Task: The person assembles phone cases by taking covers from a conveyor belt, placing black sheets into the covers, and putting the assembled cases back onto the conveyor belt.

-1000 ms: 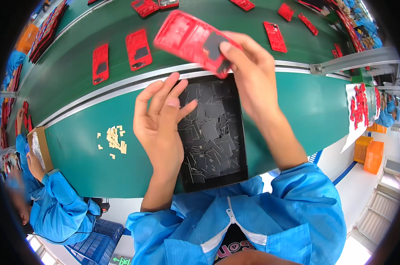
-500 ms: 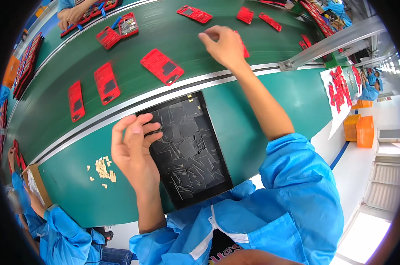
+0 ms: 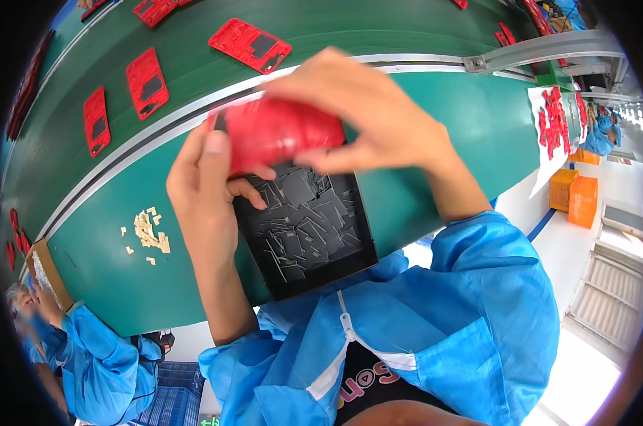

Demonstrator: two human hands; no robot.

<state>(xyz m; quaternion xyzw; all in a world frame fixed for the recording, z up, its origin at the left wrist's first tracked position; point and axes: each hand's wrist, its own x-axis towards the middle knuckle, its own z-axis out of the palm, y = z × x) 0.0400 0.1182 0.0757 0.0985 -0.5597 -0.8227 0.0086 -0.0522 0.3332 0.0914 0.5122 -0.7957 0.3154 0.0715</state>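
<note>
A red plastic phone housing, smeared by motion, is held above a black tray. My left hand grips its left end, thumb on top. From the right, my right hand has its fingers over the far edge and its thumb at the near edge. Beneath, the black tray contains many thin dark grey and black pieces, flat squares and narrow strips. The housing and my hands hide the tray's far part.
Red housings lie on the green conveyor belt beyond a metal rail. Left of the tray sits a pile of small cream pieces. Red parts rest on a white sheet at right. A co-worker in blue sits at lower left.
My right hand has come back from the belt with a red housing, and my left hand has closed on it too. The view has shifted, and other housings appear farther up and left.
</note>
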